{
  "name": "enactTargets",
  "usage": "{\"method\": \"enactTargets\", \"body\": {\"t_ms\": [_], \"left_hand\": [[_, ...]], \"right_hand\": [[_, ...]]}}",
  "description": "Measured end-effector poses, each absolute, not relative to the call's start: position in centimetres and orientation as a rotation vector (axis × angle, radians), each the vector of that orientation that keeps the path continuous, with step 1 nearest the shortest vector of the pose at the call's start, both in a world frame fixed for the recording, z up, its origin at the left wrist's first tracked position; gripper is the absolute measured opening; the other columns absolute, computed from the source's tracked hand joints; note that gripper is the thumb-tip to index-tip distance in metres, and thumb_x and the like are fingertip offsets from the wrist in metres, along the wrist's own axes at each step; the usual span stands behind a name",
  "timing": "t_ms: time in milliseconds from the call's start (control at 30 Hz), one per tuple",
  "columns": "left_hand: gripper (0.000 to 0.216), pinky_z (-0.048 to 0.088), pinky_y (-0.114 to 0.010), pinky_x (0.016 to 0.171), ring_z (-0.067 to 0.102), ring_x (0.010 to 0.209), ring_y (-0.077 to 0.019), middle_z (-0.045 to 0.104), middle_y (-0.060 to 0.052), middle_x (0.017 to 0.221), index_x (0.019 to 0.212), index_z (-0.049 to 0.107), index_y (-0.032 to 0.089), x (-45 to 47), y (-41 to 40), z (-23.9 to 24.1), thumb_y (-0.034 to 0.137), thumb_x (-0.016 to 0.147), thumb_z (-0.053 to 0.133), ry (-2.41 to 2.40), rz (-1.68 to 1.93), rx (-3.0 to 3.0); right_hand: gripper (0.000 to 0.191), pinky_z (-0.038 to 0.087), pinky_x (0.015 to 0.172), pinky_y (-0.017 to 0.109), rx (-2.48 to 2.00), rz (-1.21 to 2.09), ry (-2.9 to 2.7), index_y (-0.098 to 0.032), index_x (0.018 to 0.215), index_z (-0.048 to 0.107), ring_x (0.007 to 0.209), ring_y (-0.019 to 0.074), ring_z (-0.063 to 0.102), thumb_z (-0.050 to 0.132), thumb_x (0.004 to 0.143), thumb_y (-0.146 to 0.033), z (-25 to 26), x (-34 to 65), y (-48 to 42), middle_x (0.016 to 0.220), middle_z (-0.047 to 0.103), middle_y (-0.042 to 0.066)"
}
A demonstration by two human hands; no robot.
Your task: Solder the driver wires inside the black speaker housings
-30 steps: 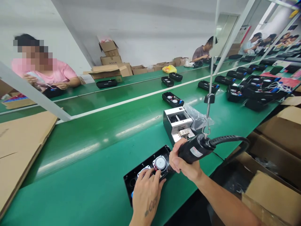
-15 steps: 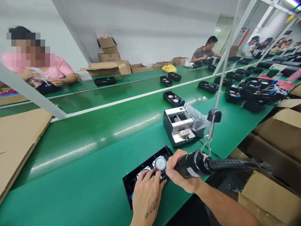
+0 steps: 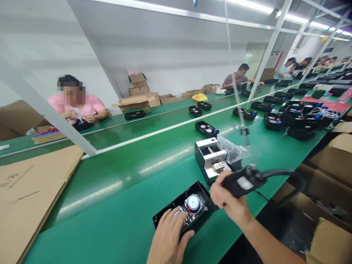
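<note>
A black speaker housing with round silver speaker drivers lies on the green bench at the near edge. My left hand rests on its near part, fingers spread flat over it. My right hand is wrapped round a black electric screwdriver, which hangs by a cable from above and has a thick black cord trailing right. The screwdriver's tip points toward the housing, hidden behind my hand. A silver screw feeder box stands just behind my right hand.
A clear plastic bag lies beside the feeder. Several black housings sit along the green conveyor. Flat cardboard lies at left, cardboard boxes at right. A person in pink and other workers sit across the line.
My head has lifted, so everything sits lower in view. My right hand with the screwdriver has shifted slightly right and up from the housing; my left hand stays on it.
</note>
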State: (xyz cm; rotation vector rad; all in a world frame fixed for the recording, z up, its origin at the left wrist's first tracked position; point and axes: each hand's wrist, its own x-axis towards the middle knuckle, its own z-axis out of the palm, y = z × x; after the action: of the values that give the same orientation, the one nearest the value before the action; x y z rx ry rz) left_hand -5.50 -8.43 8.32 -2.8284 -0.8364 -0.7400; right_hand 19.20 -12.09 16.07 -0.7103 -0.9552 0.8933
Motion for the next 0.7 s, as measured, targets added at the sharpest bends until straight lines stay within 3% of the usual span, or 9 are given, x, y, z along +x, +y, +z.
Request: {"method": "enactTargets", "body": {"t_ms": [100, 200, 267, 333, 400, 533, 633, 700], "left_hand": [[0.061, 0.068, -0.049, 0.094, 0.077, 0.118, -0.0360, 0.082, -0.008, 0.122, 0.136, 0.064, 0.025, -9.9, -7.9, 8.1, 0.059, 0.087, 0.077, -0.734, -0.745, -2.779], [0.051, 0.065, -0.046, 0.103, 0.076, 0.121, -0.0315, 0.083, -0.004, 0.121, 0.137, 0.064, 0.031, -12.8, -7.8, 6.0, 0.046, 0.091, 0.076, -0.784, -0.871, -2.895], [0.046, 0.060, -0.049, 0.112, 0.070, 0.132, -0.0311, 0.080, -0.005, 0.130, 0.137, 0.064, 0.032, -13.6, -7.4, 4.6, 0.042, 0.094, 0.072, -1.148, -1.050, -2.964], [0.049, 0.055, -0.054, 0.115, 0.066, 0.137, -0.0345, 0.075, -0.008, 0.138, 0.137, 0.066, 0.031, -13.6, -6.4, 4.0, 0.051, 0.093, 0.071, -1.703, -1.192, -2.962], [0.058, 0.054, -0.054, 0.115, 0.068, 0.132, -0.0358, 0.076, -0.010, 0.136, 0.134, 0.068, 0.027, -13.1, -4.9, 4.5, 0.064, 0.088, 0.071, -2.167, -1.344, -2.906], [0.070, 0.057, -0.044, 0.107, 0.072, 0.119, -0.0322, 0.077, -0.011, 0.127, 0.129, 0.071, 0.022, -12.1, -1.9, 5.8, 0.077, 0.085, 0.066, -2.471, -1.673, -2.790], [0.070, 0.056, -0.043, 0.108, 0.071, 0.118, -0.0314, 0.076, -0.011, 0.127, 0.131, 0.070, 0.022, -12.4, -1.0, 5.4, 0.075, 0.086, 0.066, -2.520, -1.668, -2.804], [0.078, 0.056, -0.045, 0.109, 0.071, 0.120, -0.0340, 0.075, -0.013, 0.130, 0.134, 0.069, 0.021, -13.0, -1.0, 4.8, 0.077, 0.079, 0.073, -2.525, -1.731, -2.837]], "right_hand": [[0.023, 0.039, 0.048, 0.025, -0.780, 0.680, -0.757, -0.027, 0.104, 0.058, 0.045, 0.0101, 0.045, 0.078, 0.094, -0.033, 16.4, 23.5, -11.6, 0.057, 0.048, -0.011], [0.037, 0.050, 0.059, 0.030, -1.102, 0.486, -0.750, -0.024, 0.111, 0.063, 0.056, 0.0138, 0.056, 0.087, 0.085, -0.036, 14.8, 27.4, -10.4, 0.067, 0.059, -0.007], [0.053, 0.059, 0.081, 0.038, -1.277, 0.354, -0.796, -0.023, 0.122, 0.063, 0.085, 0.0215, 0.070, 0.089, 0.080, -0.041, 12.8, 28.9, -9.6, 0.095, 0.072, 0.003], [0.065, 0.056, 0.103, 0.048, -1.377, 0.210, -0.842, -0.025, 0.136, 0.058, 0.116, 0.0284, 0.067, 0.086, 0.081, -0.046, 10.5, 29.5, -9.3, 0.130, 0.067, 0.010], [0.067, 0.052, 0.110, 0.053, -1.459, 0.055, -0.865, -0.026, 0.143, 0.054, 0.127, 0.0305, 0.062, 0.079, 0.086, -0.049, 8.2, 29.3, -9.5, 0.141, 0.059, 0.012], [0.051, 0.058, 0.095, 0.048, -1.534, -0.018, -0.883, -0.024, 0.135, 0.059, 0.100, 0.0259, 0.065, 0.073, 0.091, -0.047, 3.9, 27.9, -11.3, 0.119, 0.065, 0.010], [0.040, 0.060, 0.078, 0.038, -1.532, 0.221, -0.955, -0.024, 0.128, 0.061, 0.081, 0.0208, 0.066, 0.069, 0.094, -0.045, 1.0, 26.9, -12.6, 0.102, 0.066, 0.006], [0.035, 0.059, 0.069, 0.034, -1.559, 0.390, -1.021, -0.023, 0.123, 0.063, 0.072, 0.0191, 0.066, 0.067, 0.095, -0.044, -0.3, 26.4, -13.0, 0.093, 0.068, 0.004]]}}
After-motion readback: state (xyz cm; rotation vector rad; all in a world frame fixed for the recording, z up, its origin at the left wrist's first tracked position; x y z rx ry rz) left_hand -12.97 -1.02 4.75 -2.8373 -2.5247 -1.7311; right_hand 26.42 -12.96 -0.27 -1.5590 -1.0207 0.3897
